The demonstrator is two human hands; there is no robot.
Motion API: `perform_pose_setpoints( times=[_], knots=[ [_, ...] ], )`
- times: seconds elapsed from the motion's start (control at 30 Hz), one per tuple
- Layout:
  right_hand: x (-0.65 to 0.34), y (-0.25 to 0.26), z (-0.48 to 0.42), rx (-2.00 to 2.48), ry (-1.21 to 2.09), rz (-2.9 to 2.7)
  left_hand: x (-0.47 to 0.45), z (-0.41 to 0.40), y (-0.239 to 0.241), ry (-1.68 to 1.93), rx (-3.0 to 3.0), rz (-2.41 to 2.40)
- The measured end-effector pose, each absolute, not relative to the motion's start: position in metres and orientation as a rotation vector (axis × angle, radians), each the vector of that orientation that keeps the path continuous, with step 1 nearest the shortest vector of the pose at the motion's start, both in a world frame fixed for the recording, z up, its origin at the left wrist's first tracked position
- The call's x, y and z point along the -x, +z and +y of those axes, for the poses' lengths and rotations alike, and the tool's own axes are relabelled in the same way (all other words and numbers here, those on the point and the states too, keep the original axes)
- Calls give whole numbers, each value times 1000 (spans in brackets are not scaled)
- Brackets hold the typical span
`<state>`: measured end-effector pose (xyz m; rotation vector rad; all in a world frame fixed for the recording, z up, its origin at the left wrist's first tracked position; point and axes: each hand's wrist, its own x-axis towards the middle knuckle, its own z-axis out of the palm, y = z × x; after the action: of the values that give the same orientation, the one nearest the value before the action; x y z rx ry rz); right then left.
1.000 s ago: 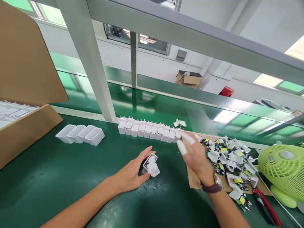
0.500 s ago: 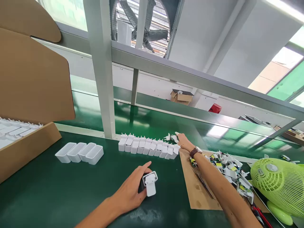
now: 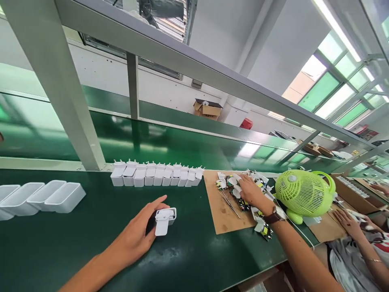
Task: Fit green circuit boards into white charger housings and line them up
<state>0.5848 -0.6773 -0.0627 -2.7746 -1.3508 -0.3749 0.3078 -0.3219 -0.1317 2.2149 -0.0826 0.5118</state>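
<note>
My left hand point(image 3: 138, 227) is closed round a small white plastic housing point(image 3: 172, 216), held above the green bench. A white flap-like plug piece point(image 3: 162, 225) hangs from its open end. On the right, my right hand point(image 3: 253, 192) reaches into a heap of circuit boards with white plug pieces point(image 3: 263, 184). Its fingers bend down at a white plug piece point(image 3: 236, 182); what they grip is partly hidden. A row of several white housings with plug pieces on top point(image 3: 148, 175) stands along the bench's back edge. Open white housings point(image 3: 68, 198) sit at the far left.
Tweezers point(image 3: 231, 205) lie on a cardboard sheet point(image 3: 219, 221) beneath the boards. A green fan point(image 3: 300, 192) stands right of the heap. Beyond it, a co-worker's hand point(image 3: 349, 223) rests over another cardboard sheet. A metal post point(image 3: 60, 89) rises at the back left.
The view has swung to the right, bringing in the fan and a co-worker. My right hand has moved from the row's right end onto the board heap. My left hand still holds the housing.
</note>
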Motion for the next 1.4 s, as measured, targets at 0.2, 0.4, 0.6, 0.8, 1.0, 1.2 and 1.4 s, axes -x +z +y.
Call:
perform_pose_setpoints(
  times=[0.2,0.4,0.6,0.8,1.0,1.2,1.4],
  knots=[
    [-520,-58,-622,2312,-295,-1582,-310,-323,-124,496,-2172,-19],
    [-441,-89,-534,1974,-90,-1847,-304,-327,-115,424,-2069,86],
    [-435,-119,-515,1802,-252,-1722,-299,-329,-112,403,-2163,77],
    [-432,-117,-519,1778,-223,-1593,-297,-337,-112,517,-2144,-20],
    [-431,-127,-516,1790,-175,-1640,-299,-337,-115,497,-2189,6],
    [-430,-125,-521,1801,-242,-1597,-301,-338,-113,593,-2172,-67],
    [-427,-126,-523,1854,-121,-1631,-303,-342,-109,628,-2199,-42]
  ],
)
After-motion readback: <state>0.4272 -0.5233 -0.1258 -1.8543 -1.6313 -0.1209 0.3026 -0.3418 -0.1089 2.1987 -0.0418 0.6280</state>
